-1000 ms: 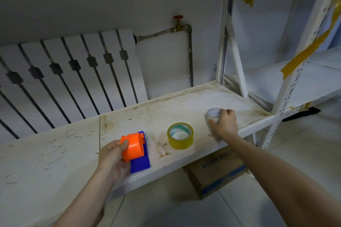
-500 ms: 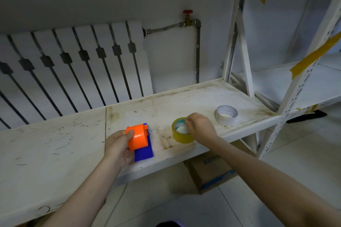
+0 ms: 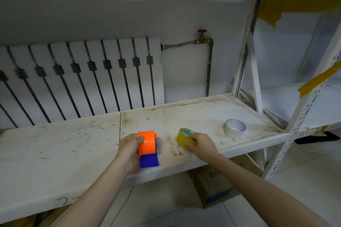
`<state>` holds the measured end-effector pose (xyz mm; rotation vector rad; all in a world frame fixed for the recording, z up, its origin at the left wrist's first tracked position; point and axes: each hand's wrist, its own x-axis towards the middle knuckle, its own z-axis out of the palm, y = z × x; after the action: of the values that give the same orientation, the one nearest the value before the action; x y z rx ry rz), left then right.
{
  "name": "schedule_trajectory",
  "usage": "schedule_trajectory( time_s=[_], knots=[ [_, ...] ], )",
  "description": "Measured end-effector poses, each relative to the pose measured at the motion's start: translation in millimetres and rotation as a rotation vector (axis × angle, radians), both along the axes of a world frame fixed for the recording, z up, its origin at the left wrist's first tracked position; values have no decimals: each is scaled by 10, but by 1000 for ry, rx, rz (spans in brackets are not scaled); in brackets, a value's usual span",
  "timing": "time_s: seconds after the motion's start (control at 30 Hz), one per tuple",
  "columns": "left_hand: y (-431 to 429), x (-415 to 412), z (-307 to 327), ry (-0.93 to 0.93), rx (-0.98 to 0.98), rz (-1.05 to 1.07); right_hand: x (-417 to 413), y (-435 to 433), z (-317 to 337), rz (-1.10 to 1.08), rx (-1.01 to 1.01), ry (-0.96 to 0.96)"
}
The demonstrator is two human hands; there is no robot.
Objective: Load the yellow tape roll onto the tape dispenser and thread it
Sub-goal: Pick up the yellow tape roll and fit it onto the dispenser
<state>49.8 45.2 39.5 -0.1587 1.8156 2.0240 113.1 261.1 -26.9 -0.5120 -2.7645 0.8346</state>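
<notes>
Scuffed white shelf (image 3: 193, 116): yellow tape roll (image 3: 182, 137) tilted within right hand (image 3: 200, 144) closed grip, dispenser (image 3: 147, 143) clasped in left hand (image 3: 129, 150).

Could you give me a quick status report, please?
Left hand grips tape dispenser. Right hand grips yellow tape roll, tilted, not loaded. White roll apart; nothing between.

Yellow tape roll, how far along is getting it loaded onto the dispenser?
Early. Done: the right hand grips the yellow tape roll, tilted on the shelf. In hand: the left hand holds the orange and blue tape dispenser. Left: mounting the roll and threading it; they are apart.
</notes>
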Motion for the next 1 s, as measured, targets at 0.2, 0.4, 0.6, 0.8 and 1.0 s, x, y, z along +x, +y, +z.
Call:
schedule_trajectory(
  time_s=[0.2, 0.4, 0.6, 0.8, 1.0],
  knots=[
    [-190, 91, 103, 91, 61, 20, 33, -268, 364, -95, -621, 285],
    [-361, 239, 147, 215, 80, 11, 87, -653, 620, -152, -1063, 315],
    [-540, 337, 181, 322, 41, 21, 263, -1070, 779, -128, -960, 390],
    [-659, 451, 195, 435, 23, 24, 383, -1467, 837, 39, -816, 408],
    [-775, 518, 191, 451, 60, 33, 416, -1689, 843, 119, -710, 440]
  ],
)
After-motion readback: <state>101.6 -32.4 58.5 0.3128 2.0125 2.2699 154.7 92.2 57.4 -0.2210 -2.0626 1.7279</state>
